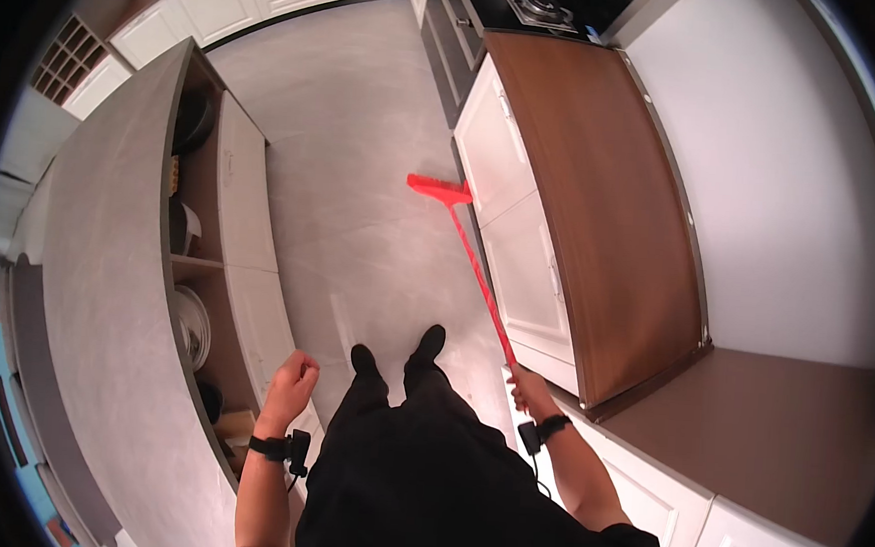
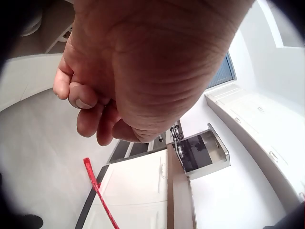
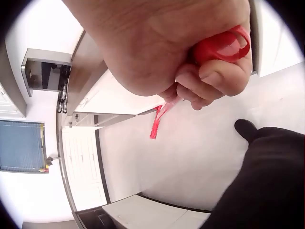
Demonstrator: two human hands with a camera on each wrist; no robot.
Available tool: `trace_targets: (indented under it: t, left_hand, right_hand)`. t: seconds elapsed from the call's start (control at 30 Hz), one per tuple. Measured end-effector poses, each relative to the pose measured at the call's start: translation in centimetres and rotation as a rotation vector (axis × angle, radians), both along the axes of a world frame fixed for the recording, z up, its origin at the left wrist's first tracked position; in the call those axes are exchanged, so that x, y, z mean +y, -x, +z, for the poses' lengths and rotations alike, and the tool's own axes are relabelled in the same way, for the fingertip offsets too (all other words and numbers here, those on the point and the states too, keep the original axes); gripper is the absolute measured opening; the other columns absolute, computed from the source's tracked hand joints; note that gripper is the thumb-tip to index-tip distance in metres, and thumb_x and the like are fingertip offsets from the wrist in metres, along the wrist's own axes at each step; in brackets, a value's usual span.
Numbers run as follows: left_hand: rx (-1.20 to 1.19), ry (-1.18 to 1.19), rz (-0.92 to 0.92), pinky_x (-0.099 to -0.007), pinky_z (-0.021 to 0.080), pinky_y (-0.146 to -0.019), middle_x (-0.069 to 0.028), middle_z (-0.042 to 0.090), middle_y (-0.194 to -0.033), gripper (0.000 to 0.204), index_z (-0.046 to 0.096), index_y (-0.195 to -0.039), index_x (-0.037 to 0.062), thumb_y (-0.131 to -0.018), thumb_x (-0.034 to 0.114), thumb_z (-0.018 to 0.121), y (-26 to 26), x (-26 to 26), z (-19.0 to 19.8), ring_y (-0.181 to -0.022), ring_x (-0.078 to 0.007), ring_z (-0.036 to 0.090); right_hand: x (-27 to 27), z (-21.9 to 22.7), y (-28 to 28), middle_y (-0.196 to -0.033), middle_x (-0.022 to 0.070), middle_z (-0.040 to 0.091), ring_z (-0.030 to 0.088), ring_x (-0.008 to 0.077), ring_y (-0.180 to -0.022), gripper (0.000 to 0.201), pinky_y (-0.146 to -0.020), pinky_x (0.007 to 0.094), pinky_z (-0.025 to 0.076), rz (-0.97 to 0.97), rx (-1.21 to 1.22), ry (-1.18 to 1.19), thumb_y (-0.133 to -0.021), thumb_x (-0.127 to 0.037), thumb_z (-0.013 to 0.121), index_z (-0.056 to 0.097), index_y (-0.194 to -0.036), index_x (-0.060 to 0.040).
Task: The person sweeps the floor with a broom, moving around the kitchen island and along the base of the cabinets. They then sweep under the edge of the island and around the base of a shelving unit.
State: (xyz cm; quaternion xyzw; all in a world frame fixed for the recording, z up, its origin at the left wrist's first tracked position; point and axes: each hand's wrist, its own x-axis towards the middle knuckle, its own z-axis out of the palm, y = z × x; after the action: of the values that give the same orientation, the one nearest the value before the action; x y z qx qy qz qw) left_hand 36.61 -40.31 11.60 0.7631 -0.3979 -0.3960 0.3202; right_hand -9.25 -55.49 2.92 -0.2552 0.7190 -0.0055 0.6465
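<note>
A red broom (image 1: 480,271) slants across the floor in the head view, its bristle head against the foot of the white cabinets on the right. My right hand (image 1: 533,392) grips the upper end of its handle. In the right wrist view, fingers curl round the red handle end (image 3: 221,47), which has a hanging loop, and the broom head (image 3: 155,125) shows far below. My left hand (image 1: 290,390) is held up beside the island on the left, with nothing in it. Its fingers (image 2: 88,121) hang loosely curled in the left wrist view.
To the left, an island (image 1: 118,254) has open shelves with plates (image 1: 190,327) and pans. White cabinets (image 1: 523,269) under a brown countertop (image 1: 591,223) line the right side. A gas hob (image 1: 542,11) lies farther ahead. Grey floor (image 1: 353,188) runs between them.
</note>
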Motion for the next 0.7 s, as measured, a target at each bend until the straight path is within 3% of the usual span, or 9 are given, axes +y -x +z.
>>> trace_targets:
  t: [0.27, 0.3, 0.4, 0.57, 0.6, 0.63, 0.7]
  left_hand:
    - [0.013, 0.033, -0.231, -0.0367, 0.048, -0.063, -0.0152, 0.06, -0.073, 0.012, 0.06, -0.093, 0.0022, -0.089, 0.013, 0.057, -1.1, -2.6, -0.8, -0.067, -0.027, 0.06]
    - [0.018, 0.039, -0.24, -0.0367, 0.048, -0.063, -0.0152, 0.06, -0.073, 0.012, 0.06, -0.093, 0.0022, -0.089, 0.013, 0.057, -1.2, -2.8, -0.6, -0.067, -0.027, 0.06]
    - [0.041, 0.022, -0.272, -0.0377, 0.049, -0.066, -0.0159, 0.061, -0.075, 0.012, 0.06, -0.092, 0.0024, -0.088, 0.014, 0.058, -1.7, -2.9, -0.3, -0.07, -0.0292, 0.062]
    - [0.03, 0.072, -0.288, -0.0379, 0.049, -0.067, -0.0166, 0.062, -0.077, 0.012, 0.059, -0.092, 0.002, -0.088, 0.014, 0.058, -2.7, -2.4, -0.8, -0.072, -0.0302, 0.063]
    - [0.029, 0.073, -0.283, -0.0379, 0.049, -0.067, -0.0166, 0.062, -0.077, 0.012, 0.059, -0.092, 0.002, -0.088, 0.014, 0.058, -3.0, -2.3, -0.9, -0.072, -0.0302, 0.063]
    - [0.031, 0.064, -0.275, -0.0378, 0.049, -0.067, -0.0166, 0.061, -0.077, 0.012, 0.059, -0.092, 0.0019, -0.088, 0.013, 0.058, -3.2, -2.2, -1.0, -0.072, -0.0301, 0.062]
    - [0.028, 0.051, -0.259, -0.0376, 0.049, -0.067, -0.0167, 0.061, -0.076, 0.012, 0.059, -0.092, 0.0018, -0.088, 0.013, 0.058, -3.8, -1.8, -1.1, -0.072, -0.03, 0.062]
  right_hand:
    - [15.0, 4.2, 3.2, -0.055, -0.0028, 0.039, 0.035, 0.0096, -0.043, 0.05, -0.041, 0.0254, 0.026, -0.128, 0.088, -0.191, -0.099, -0.05, 0.05, 0.06, -0.09, -0.002]
    - [16.7, 4.3, 3.7, -0.056, 0.0013, 0.048, 0.044, 0.0134, -0.047, 0.051, -0.045, 0.0288, 0.035, -0.01, 0.184, -0.148, -0.098, -0.05, 0.052, 0.065, -0.084, -0.0021]
    - [20.7, 7.1, 2.8, -0.054, -0.0003, 0.042, 0.039, 0.0124, -0.039, 0.049, -0.037, 0.029, 0.032, 0.096, 0.308, -0.054, -0.097, -0.05, 0.052, 0.061, -0.085, -0.0034]
    - [23.3, 9.6, 1.9, -0.053, 0.005, 0.052, 0.048, 0.0148, -0.04, 0.05, -0.039, 0.0323, 0.039, 0.234, 0.402, 0.002, -0.096, -0.049, 0.055, 0.063, -0.077, -0.004]
    - [24.1, 8.4, 2.4, -0.057, 0.0138, 0.059, 0.06, 0.024, -0.051, 0.057, -0.051, 0.0394, 0.047, 0.293, 0.451, 0.067, -0.095, -0.052, 0.054, 0.066, -0.074, -0.0009]
    - [23.9, 7.7, 2.2, -0.057, 0.0138, 0.059, 0.06, 0.024, -0.051, 0.057, -0.051, 0.0394, 0.047, 0.298, 0.449, 0.067, -0.095, -0.052, 0.054, 0.066, -0.074, -0.0009]
    - [23.1, 6.4, 1.9, -0.064, 0.0206, 0.063, 0.066, 0.0337, -0.067, 0.063, -0.066, 0.0444, 0.05, 0.38, 0.422, 0.173, -0.094, -0.056, 0.051, 0.067, -0.075, 0.0019]
